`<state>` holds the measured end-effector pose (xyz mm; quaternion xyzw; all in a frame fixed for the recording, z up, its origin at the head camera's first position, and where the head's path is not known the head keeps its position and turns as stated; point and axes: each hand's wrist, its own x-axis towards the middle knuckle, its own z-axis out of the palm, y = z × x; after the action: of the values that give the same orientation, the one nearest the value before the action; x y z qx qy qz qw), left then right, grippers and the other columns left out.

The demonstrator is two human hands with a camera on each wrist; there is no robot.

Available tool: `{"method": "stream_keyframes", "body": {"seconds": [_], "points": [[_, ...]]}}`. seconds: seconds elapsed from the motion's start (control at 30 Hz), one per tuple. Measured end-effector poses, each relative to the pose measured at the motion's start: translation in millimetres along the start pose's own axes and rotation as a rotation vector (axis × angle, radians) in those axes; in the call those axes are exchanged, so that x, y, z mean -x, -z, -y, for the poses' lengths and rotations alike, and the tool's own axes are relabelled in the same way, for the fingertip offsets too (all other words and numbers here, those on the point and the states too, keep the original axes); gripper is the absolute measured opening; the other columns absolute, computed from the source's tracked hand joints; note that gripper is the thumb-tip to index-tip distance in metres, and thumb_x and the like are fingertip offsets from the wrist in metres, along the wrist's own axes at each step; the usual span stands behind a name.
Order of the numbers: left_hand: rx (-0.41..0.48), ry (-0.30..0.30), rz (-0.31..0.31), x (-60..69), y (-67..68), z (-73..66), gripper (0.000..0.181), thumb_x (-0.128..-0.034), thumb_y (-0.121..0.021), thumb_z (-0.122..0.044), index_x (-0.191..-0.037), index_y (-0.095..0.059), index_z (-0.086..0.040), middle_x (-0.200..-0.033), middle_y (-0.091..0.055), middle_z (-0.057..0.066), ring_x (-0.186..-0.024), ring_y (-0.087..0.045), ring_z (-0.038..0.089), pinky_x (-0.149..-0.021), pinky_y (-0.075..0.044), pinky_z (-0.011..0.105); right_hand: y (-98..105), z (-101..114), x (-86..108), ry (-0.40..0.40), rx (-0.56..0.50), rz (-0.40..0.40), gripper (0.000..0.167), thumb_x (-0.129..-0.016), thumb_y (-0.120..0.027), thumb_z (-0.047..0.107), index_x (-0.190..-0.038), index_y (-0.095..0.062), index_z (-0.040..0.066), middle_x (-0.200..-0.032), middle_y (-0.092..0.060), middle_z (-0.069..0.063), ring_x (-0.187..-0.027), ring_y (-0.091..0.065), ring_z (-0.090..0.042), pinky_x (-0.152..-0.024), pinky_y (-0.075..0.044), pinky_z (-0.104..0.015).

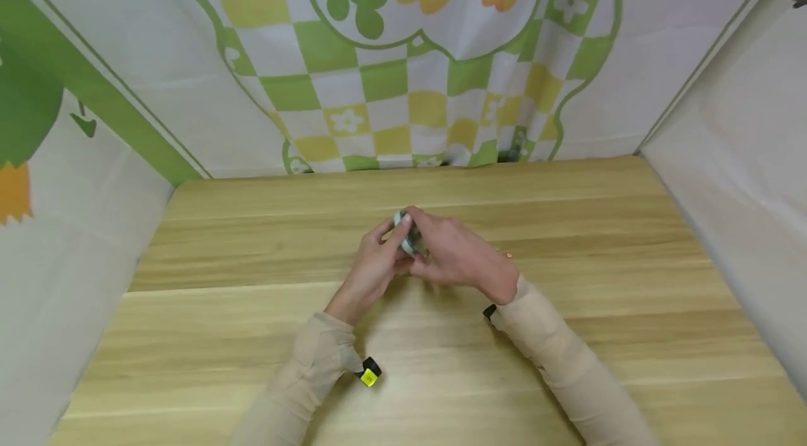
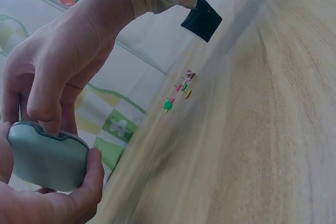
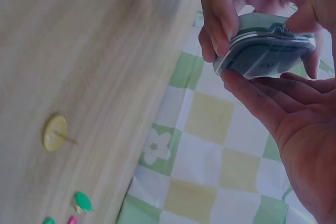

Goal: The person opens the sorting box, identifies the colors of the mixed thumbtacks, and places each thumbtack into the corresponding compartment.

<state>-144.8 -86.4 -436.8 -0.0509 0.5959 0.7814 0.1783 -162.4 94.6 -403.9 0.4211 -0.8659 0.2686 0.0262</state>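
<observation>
A small rounded case [image 2: 50, 156] with a mint-green shell is between my two hands above the table. Its other face is clear and dark inside, as the right wrist view shows, and the lid looks closed. My left hand [image 1: 370, 269] grips the case around its sides. From the other side, my right hand [image 1: 459, 251] holds it, thumb at the front edge and fingers along the clear face. Beyond the hands, several colored thumbtacks lie on the table, among them a yellow thumbtack [image 3: 54, 132] and a green thumbtack [image 3: 82, 201].
The wooden table [image 1: 252, 348] runs back to a checkered, flowered curtain [image 1: 391, 82]. White fabric walls stand at both sides. Each wrist carries a small black device, the left device [image 1: 370, 370] having a yellow face.
</observation>
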Motion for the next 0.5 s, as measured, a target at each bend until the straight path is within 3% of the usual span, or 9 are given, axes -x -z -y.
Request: {"method": "stream_keyframes", "body": {"seconds": [0.17,0.2,0.3,0.4,0.5], "points": [[0.006,0.019,0.012,2.8,6.1,1.6,0.054,-0.1072,-0.060,-0.041,-0.152,-0.052,-0.012,-0.129,-0.067,0.020,-0.095,-0.076,0.017,-0.089,-0.063,0.034,4,-3,2.6,-0.065,-0.060,0.015,0.055,-0.089,-0.061,0.000,-0.143,-0.049,-0.005,-0.099,-0.072,-0.015,-0.053,-0.039,-0.005,-0.054,-0.038,-0.020],[0.004,0.025,0.028,2.9,6.8,1.7,0.054,-0.1079,-0.059,-0.041,-0.153,-0.051,-0.012,-0.132,-0.064,0.022,-0.096,-0.076,0.019,-0.090,-0.063,0.035,7,-5,4.1,-0.071,-0.080,-0.001,0.053,-0.090,-0.060,-0.002,-0.142,-0.051,-0.006,-0.102,-0.073,-0.018,-0.054,-0.046,-0.006,-0.055,-0.043,-0.021],[0.008,0.028,0.095,3.6,8.4,1.1,0.054,-0.1097,-0.054,-0.042,-0.152,-0.051,-0.008,-0.131,-0.062,0.024,-0.099,-0.076,0.023,-0.094,-0.062,0.040,19,-13,7.7,-0.069,-0.167,-0.094,0.039,-0.094,-0.058,-0.004,-0.133,-0.060,-0.008,-0.107,-0.075,-0.022,-0.069,-0.067,-0.018,-0.068,-0.059,-0.030],[0.051,0.034,0.163,3.5,9.5,0.2,0.061,-0.1099,-0.050,-0.048,-0.151,-0.049,-0.002,-0.126,-0.065,0.023,-0.101,-0.075,0.026,-0.095,-0.062,0.042,32,-21,10.3,-0.076,-0.213,-0.205,0.022,-0.100,-0.062,0.000,-0.119,-0.068,-0.007,-0.106,-0.077,-0.021,-0.093,-0.077,-0.029,-0.084,-0.064,-0.042],[0.127,0.052,0.203,3.3,9.4,-0.3,0.068,-0.1090,-0.049,-0.053,-0.151,-0.045,0.001,-0.126,-0.064,0.022,-0.104,-0.074,0.028,-0.094,-0.062,0.041,41,-26,13.7,-0.148,-0.235,-0.264,0.015,-0.102,-0.068,0.008,-0.111,-0.071,-0.003,-0.096,-0.078,-0.015,-0.084,-0.077,-0.026,-0.078,-0.064,-0.039]]}}
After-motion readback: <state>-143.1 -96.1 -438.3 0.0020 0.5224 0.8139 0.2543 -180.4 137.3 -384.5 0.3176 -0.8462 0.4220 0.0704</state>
